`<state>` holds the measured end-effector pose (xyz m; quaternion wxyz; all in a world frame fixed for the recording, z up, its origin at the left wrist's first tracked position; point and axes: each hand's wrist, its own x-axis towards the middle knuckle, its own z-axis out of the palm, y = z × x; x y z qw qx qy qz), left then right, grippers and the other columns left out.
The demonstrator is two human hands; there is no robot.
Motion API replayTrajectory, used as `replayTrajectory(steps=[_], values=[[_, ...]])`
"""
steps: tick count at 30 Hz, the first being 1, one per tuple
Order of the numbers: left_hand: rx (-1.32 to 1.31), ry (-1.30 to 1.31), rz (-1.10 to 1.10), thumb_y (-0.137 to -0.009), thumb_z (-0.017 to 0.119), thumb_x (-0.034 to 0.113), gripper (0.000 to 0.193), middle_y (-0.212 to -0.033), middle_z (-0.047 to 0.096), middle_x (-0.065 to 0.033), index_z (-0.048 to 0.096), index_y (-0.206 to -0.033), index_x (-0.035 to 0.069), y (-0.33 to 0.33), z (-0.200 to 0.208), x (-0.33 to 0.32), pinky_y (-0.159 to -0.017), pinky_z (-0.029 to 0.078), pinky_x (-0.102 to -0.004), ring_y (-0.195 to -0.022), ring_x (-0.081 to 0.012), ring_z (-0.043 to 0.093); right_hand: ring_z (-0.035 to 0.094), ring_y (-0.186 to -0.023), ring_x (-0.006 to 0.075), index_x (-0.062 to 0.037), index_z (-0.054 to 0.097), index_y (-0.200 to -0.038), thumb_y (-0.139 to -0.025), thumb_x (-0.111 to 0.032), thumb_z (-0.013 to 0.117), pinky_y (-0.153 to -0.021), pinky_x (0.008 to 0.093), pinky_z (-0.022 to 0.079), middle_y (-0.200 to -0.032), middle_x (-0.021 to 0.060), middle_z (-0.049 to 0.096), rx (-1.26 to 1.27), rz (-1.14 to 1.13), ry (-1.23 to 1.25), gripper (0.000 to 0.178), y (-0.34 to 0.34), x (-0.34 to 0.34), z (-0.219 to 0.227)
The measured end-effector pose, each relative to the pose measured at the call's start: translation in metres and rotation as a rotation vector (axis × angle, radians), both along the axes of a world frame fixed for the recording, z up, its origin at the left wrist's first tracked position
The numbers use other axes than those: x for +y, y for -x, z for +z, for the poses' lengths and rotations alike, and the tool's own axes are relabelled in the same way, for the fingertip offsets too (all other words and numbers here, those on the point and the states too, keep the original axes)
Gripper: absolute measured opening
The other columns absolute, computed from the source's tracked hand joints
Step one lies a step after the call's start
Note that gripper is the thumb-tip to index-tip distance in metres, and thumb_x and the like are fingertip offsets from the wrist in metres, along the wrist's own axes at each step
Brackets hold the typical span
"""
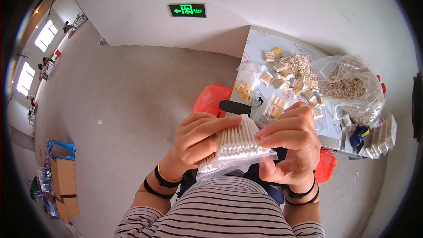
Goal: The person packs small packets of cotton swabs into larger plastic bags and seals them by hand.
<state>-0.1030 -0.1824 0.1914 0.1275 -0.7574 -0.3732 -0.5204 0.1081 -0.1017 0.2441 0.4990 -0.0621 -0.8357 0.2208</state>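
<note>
In front of my chest is a clear zip bag (238, 145) packed with cotton swabs, their white tips lined up toward me. My left hand (191, 139) is closed around its left side, fingers lying over the swabs. The fingers of my right hand (293, 143) grip the bag's right edge near its opening, with the thumb underneath. Just beyond my hands, the table (255, 46) carries a heap of loose swabs (299, 65) and several small banded swab bundles (280, 83). Another clear bag (276, 105) with yellow-labelled packs lies close behind my right hand.
A large clear sack of swabs (352, 86) sits at the table's right. A clear bag of yellow labels (247, 79) lies at its left edge. Red plastic bags (212, 100) hang or lie beside the table. A cardboard box (64, 176) stands on the floor at far left.
</note>
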Motion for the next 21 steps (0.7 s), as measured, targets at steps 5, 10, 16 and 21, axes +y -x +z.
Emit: replayTrajectory(steps=[5, 10, 16, 21], values=[[0.008, 0.013, -0.003, -0.074, 0.076, 0.016, 0.026, -0.114, 0.072, -0.0218, 0.054, -0.069, 0.002, -0.0003, 0.0013, -0.0012, -0.071, 0.058, -0.0360, -0.076, -0.0254, 0.072, 0.059, -0.082, 0.0212, -0.0116, 0.068, -0.099, -0.076, -0.018, 0.084, -0.080, 0.0360, 0.041, -0.093, 0.0001, 0.069, 0.002, -0.004, -0.017, 0.028, 0.0007, -0.0002, 0.0016], [0.020, -0.010, 0.003, -0.074, 0.076, 0.016, 0.026, -0.114, 0.072, -0.0224, 0.054, -0.069, 0.002, -0.0001, 0.0009, -0.0005, -0.070, 0.057, -0.0360, -0.075, -0.0249, 0.071, 0.059, -0.081, 0.0213, -0.0116, 0.068, -0.099, -0.075, -0.018, 0.084, -0.079, 0.0357, 0.040, -0.093, 0.0000, 0.069, 0.000, -0.019, -0.027, 0.029, 0.0013, -0.0015, 0.0030], [0.023, -0.034, -0.003, -0.075, 0.075, 0.016, 0.024, -0.115, 0.072, -0.0216, 0.055, -0.069, 0.003, -0.0004, 0.0005, -0.0003, -0.072, 0.058, -0.0353, -0.076, -0.0242, 0.072, 0.059, -0.082, 0.0211, -0.0117, 0.069, -0.098, -0.076, -0.018, 0.084, -0.079, 0.0357, 0.041, -0.092, -0.0001, 0.069, -0.005, -0.027, -0.032, 0.027, -0.0003, -0.0032, 0.0018], [0.020, -0.036, 0.001, -0.075, 0.076, 0.016, 0.023, -0.115, 0.073, -0.0208, 0.058, -0.071, 0.003, -0.0001, 0.0002, -0.0012, -0.073, 0.058, -0.0352, -0.077, -0.0236, 0.072, 0.060, -0.081, 0.0205, -0.0120, 0.069, -0.096, -0.079, -0.021, 0.083, -0.078, 0.0355, 0.042, -0.091, -0.0006, 0.069, 0.009, -0.038, -0.045, 0.024, 0.0004, -0.0032, 0.0019]])
